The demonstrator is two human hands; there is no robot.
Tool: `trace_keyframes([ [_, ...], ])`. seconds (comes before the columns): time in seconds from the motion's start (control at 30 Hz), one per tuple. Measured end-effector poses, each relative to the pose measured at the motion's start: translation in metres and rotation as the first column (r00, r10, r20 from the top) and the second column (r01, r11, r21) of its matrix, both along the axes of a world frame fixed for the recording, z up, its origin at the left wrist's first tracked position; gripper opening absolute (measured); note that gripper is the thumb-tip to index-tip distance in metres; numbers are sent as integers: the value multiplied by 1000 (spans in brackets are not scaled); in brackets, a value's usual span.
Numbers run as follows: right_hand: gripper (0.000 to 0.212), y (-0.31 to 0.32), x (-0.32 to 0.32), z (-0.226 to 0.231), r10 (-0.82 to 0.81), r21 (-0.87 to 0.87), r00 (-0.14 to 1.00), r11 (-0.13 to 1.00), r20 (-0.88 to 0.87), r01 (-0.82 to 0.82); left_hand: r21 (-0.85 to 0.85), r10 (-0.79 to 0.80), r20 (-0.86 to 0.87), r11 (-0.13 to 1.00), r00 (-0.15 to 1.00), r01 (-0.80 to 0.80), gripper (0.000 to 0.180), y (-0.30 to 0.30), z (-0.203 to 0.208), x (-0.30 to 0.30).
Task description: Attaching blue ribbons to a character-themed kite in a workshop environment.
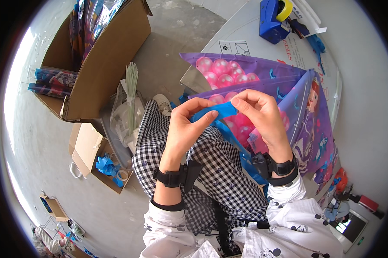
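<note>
Above my checkered lap, both hands hold a short blue strip (215, 111) of thin, soft-looking material. My left hand (189, 122) pinches its left part between thumb and fingers. With thumb and fingertips, my right hand (259, 112) grips the right end. Behind and to the right of the hands spreads a purple kite sheet (284, 69) printed with pink balloons and a cartoon figure. More blue material (241, 150) hangs between my lap and the sheet, partly hidden by my right wrist.
A large white carton surface (241, 26) carries a blue tape dispenser (271, 23). At left stands a cardboard box (108, 64) of packaged printed items, near a bundle of thin pale rods (131, 94). A smaller open box (88, 144) holds blue scraps (108, 165) and a tape roll (123, 175).
</note>
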State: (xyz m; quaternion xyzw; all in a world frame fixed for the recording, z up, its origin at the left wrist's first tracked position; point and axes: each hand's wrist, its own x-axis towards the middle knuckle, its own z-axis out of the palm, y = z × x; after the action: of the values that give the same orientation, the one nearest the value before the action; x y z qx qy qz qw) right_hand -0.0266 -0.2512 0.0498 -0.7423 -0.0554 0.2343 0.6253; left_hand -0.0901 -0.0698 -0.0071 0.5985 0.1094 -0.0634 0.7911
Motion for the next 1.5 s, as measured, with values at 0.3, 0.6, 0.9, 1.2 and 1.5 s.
trace_keyframes([
  [0.3,17,3,-2,-1,41,69,997,997,-72,-36,-18,-19,46,1000,999,19,21,-1,3,1],
  [0.6,20,7,-7,-4,54,120,987,992,-152,-36,27,-19,103,999,995,16,35,1,12,1],
  [0.9,17,14,-15,-25,49,-185,988,982,144,-22,-9,-165,116,986,979,168,33,2,8,-5],
  [1.2,14,5,-29,-34,47,-105,993,994,110,-36,-90,-131,49,987,990,134,26,7,10,-7],
  [1.5,14,6,-42,-16,-73,-35,943,995,325,89,-38,-107,57,993,993,109,27,4,10,-4],
])
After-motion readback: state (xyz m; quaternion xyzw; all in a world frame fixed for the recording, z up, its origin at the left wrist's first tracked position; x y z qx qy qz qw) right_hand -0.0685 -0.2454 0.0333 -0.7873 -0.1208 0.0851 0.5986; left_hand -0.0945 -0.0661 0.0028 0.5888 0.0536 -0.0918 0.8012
